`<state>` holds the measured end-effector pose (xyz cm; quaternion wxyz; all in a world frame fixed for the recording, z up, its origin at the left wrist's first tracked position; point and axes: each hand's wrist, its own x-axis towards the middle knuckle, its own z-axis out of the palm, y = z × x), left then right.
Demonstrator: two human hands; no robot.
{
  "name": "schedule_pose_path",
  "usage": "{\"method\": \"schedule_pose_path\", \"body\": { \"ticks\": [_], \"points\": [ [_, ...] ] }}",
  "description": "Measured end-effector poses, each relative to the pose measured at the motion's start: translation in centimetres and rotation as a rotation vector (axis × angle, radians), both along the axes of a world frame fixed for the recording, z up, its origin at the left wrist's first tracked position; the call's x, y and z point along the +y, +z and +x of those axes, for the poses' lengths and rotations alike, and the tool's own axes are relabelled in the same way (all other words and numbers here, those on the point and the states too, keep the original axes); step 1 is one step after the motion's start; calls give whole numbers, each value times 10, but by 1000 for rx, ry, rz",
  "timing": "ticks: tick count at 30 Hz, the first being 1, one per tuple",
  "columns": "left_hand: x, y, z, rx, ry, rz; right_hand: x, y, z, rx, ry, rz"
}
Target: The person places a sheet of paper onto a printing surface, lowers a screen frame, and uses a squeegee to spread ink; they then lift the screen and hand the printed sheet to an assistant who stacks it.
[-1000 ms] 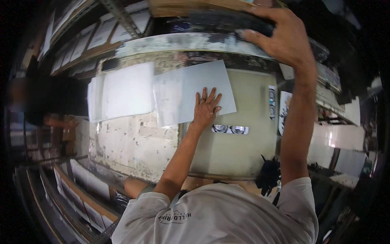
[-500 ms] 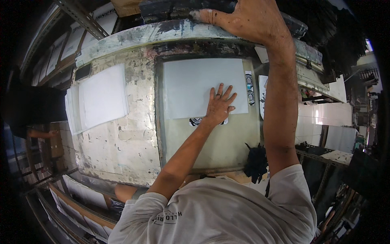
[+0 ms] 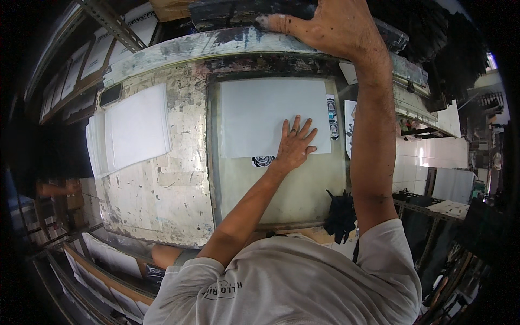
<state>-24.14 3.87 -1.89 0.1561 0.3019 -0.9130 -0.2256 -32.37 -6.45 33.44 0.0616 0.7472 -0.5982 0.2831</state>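
Fingers [image 3: 297,123] of our left hand [image 3: 294,149] fanned wide, palm down, grasping nothing, on the lower right of the white sheet [image 3: 252,116]. Sheet lies flat on our greenish panel [image 3: 319,189]; one patterned label [image 3: 262,161] pokes out below it, another [image 3: 332,123] at its right edge. Our right hand [image 3: 344,30]: thumb over the dark bar [image 3: 233,15], fingers out of frame, can't tell its grip. Paper stack [image 3: 138,127] sits left.
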Motion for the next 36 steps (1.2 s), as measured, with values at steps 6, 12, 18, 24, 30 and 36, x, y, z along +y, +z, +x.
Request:
{"method": "schedule_pose_path", "body": {
  "ticks": [6,12,18,24,30,36],
  "points": [
    [-5,17,21,112,-97,86,24,12,16,55,-4,20],
    [-28,92,126,981,571,112,28,-46,-10,154,130,-115],
    [-11,130,233,1270,918,363,120,-105,27,-2,88,-45],
    [48,36,275,1111,954,546,135,-181,33,-282,96,314],
    [60,-4,279,498,1025,-39,151,-271,37,-72,67,559],
    [64,-4,285,426,1023,-17,103,-292,32,-46,54,434]
  ]
}}
